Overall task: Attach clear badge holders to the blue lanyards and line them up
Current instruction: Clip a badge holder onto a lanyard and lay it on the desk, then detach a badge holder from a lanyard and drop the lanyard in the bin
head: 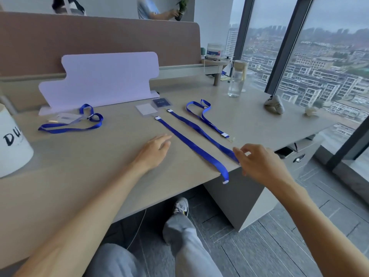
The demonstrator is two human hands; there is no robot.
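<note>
- Head view, far left of the desk (89, 176): a coiled lanyard (60, 130) lies in a heap with a clear holder (66, 117) at its clip. I cannot tell whether the two are joined, and it is not yet in the row.
- Towards the middle, the first straight lanyard (191, 146) runs from its pale badge holder (146, 109) back towards me, its near end hanging over the desk edge. It looks attached and laid out.
- Just beside it, the second straight lanyard (201, 133) lies roughly parallel, its clip meeting a dark-card badge holder (160, 102). I judge these two done, bar a final straightening.
- Further right, the looped lanyard (214, 127) lies loose with a bare metal hook at its clip end; I see no holder on it. By my reckoning the job is about half done: this one needs a holder, and both strays need lining up.
- Left hand (153, 150): flat on the desk, fingers straight, just beside the first straight lanyard and holding nothing.
- Right hand (259, 162): at the desk edge over the near end of the second straight lanyard, fingers loosely curled and a little spread. The strap passes behind them, so I cannot tell whether they pinch it or merely touch it.
</note>
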